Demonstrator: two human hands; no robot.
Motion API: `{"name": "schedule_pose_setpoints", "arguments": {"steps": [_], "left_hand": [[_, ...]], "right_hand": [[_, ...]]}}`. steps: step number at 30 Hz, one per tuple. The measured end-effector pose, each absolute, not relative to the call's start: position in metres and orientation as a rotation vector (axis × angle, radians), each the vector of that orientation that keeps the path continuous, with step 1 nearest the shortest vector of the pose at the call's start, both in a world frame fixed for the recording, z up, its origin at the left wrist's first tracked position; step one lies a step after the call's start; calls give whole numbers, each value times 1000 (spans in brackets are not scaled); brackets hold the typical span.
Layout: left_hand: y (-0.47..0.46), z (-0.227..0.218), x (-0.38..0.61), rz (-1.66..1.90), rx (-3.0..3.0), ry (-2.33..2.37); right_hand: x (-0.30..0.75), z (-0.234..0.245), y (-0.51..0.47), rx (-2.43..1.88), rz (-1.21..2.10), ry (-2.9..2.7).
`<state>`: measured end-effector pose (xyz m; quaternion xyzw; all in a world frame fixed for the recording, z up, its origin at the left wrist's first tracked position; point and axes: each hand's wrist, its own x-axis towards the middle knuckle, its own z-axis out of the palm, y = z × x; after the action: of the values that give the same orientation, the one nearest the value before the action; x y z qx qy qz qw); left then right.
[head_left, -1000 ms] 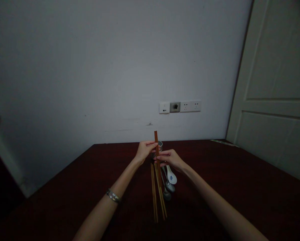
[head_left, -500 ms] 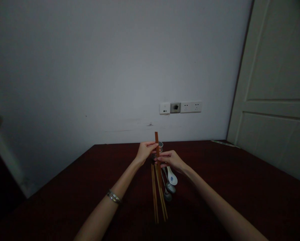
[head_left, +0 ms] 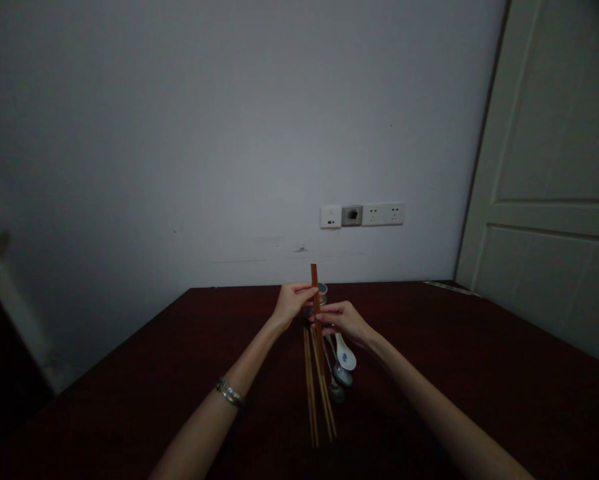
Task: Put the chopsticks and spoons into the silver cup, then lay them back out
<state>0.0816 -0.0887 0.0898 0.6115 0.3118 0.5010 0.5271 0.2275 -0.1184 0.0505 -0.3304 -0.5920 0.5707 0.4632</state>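
Both hands grip a pair of reddish-brown chopsticks point(head_left: 315, 277) pressed together, held raised over the table. My left hand point(head_left: 292, 305) pinches them near the upper end; my right hand point(head_left: 347, 321) pinches them a little lower. Below my hands lie several lighter wooden chopsticks point(head_left: 309, 387), pointing toward me. Just right of these are metal spoons point(head_left: 342, 375) and a white spoon with a blue mark point(head_left: 346, 357). Behind my fingers stands a round container point(head_left: 322, 289), mostly hidden.
The dark red table point(head_left: 179, 373) reaches back to a pale wall point(head_left: 229, 133). Switches and sockets point(head_left: 374, 215) sit on that wall. A panelled door point(head_left: 554, 167) stands at the right. A thin strip point(head_left: 452, 288) lies near the table's far right corner.
Hardly anything differs. The whole view has shifted by a few pixels, and both hands keep the same pinch on the reddish-brown chopsticks.
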Motion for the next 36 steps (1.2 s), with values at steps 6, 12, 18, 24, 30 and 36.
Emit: {"name": "schedule_pose_setpoints", "arguments": {"steps": [6,12,18,24,30,36], "left_hand": [[-91,96,81,1209,1525,720],[-99,105,82,1199,1541,698],[-101,104,83,1150,1524,690],[-97,101,82,1120,1541,692],[-95,98,82,1072,1529,650],[-94,94,80,1052,1547,666]], "right_hand": [[239,66,-113,-904,1307,-1563],[251,115,-108,-850,958,-1539],[237,140,-104,-800,761,-1552],[237,139,-101,-816,655,-1616],[241,133,-96,-865,616,-1629],[241,135,-98,-908,643,-1630]]}}
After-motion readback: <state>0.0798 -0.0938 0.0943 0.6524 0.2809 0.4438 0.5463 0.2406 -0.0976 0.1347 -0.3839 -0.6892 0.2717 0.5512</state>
